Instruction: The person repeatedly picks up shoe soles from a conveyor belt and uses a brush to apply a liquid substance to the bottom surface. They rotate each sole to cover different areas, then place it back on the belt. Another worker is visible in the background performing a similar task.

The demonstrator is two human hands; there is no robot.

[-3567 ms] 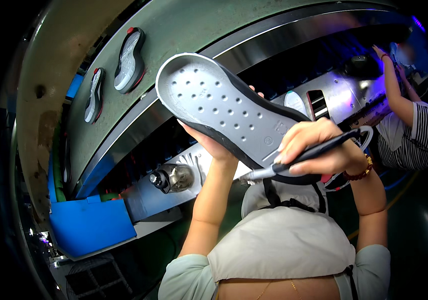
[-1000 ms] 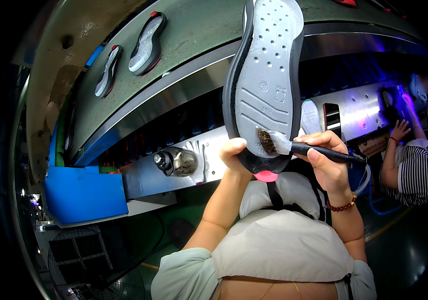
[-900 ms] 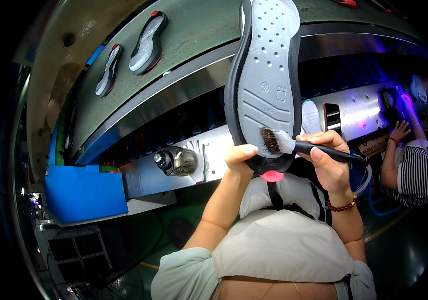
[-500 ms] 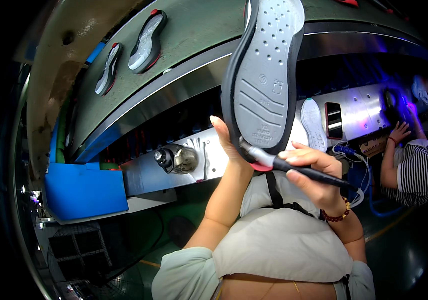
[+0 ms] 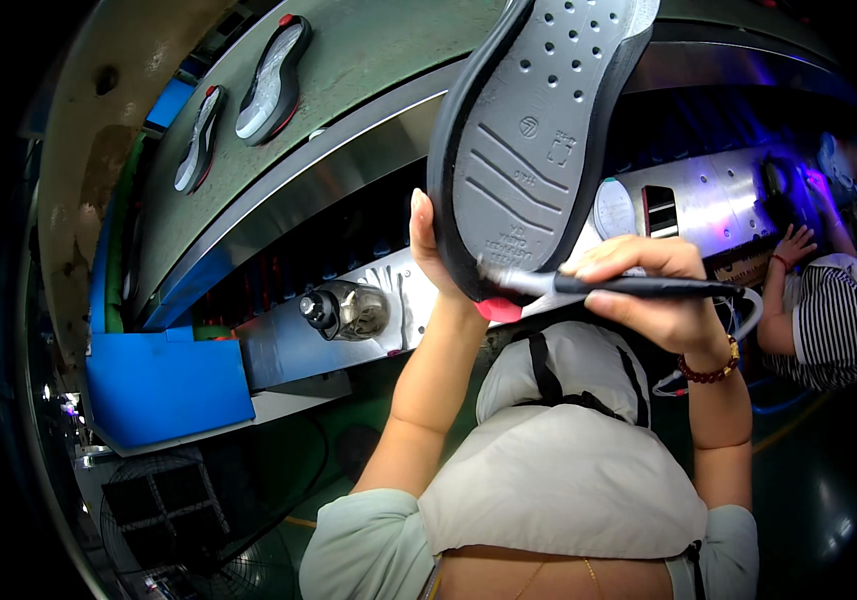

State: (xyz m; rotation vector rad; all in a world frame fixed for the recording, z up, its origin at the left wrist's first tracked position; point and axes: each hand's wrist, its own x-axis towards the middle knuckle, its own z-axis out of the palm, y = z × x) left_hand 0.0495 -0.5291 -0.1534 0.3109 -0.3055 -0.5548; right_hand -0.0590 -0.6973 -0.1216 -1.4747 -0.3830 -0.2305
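I see a big gray and black shoe sole (image 5: 514, 150) up in the air. It is at 1 o'clock from the left hand (image 5: 431, 248), which holds its low end with the thumb up on the edge. The right hand (image 5: 654, 290) sits at 4 o'clock from the sole and pinches a black brush (image 5: 539, 283), with the hairs at the sole's low end.

The sole is long and points to between 12 and 1 o'clock. Its red tab (image 5: 499, 309) is at the bottom, near 6 o'clock, and its gray face with little dents looks up at the person. I can't see its far tip.

Behind it runs the shiny metal rim (image 5: 349, 150) of a green surface (image 5: 379, 60). Two smaller-looking soles (image 5: 274, 80) lie there, at 10 to 11 o'clock from the left hand, with bare green room between them and the big sole. A bottle (image 5: 361, 312) is near, at 8 o'clock from the left hand.
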